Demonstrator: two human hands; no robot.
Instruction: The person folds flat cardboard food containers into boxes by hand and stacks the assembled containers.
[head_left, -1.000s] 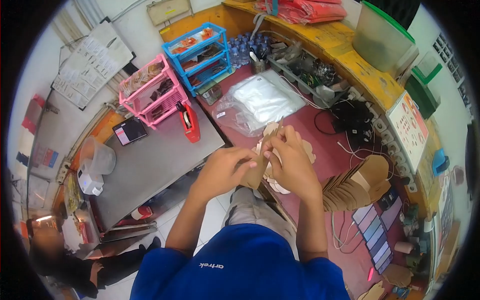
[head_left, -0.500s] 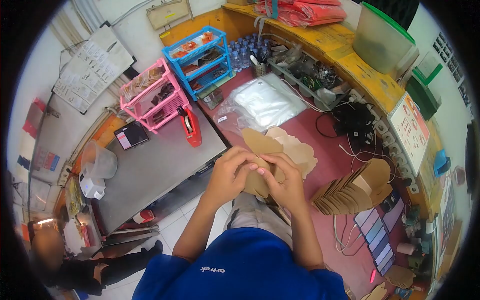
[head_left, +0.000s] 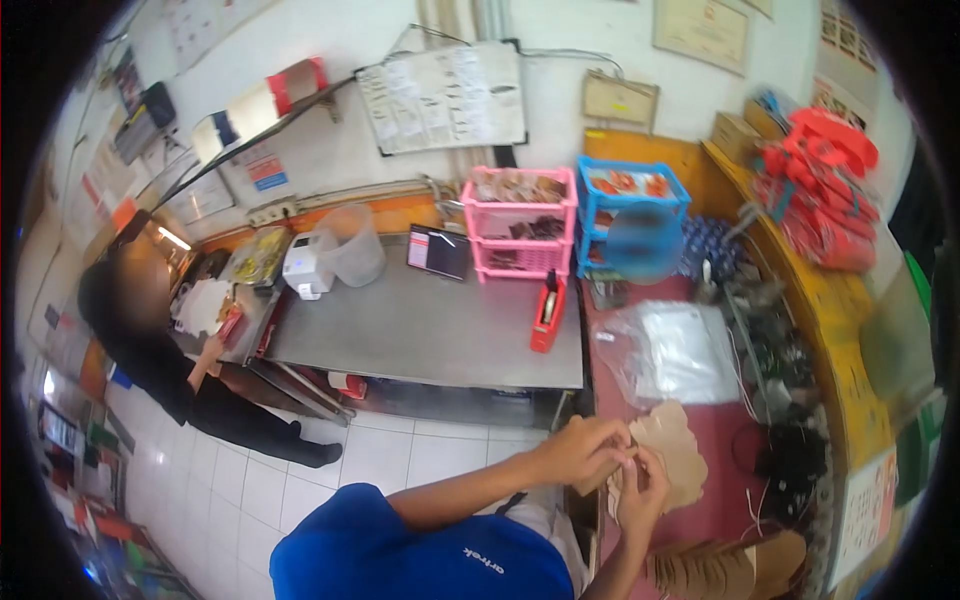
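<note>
Cardboard [head_left: 590, 486], brown and partly hidden, is held between the person's two hands, over the near edge of the red tabletop [head_left: 722, 515]. The left hand [head_left: 588, 450] reaches across from the left, its fingers closed on the piece; the right hand [head_left: 642, 488] comes up from below, thumb and fingers pinching it as well, the fingertips of both hands close together. Exactly where each fingertip presses cannot be told. Just beyond the hands lie pale flat card pieces [head_left: 682, 452], and nearer the body a nested brown stack [head_left: 700, 574] leans on the same tabletop. Farther back rest clear plastic bags [head_left: 685, 350]. On the adjoining metal table [head_left: 430, 335] stand a red tape dispenser [head_left: 546, 325] and a pink rack [head_left: 520, 243]. A co-worker in black [head_left: 150, 345] stands well apart, at the far left.
</note>
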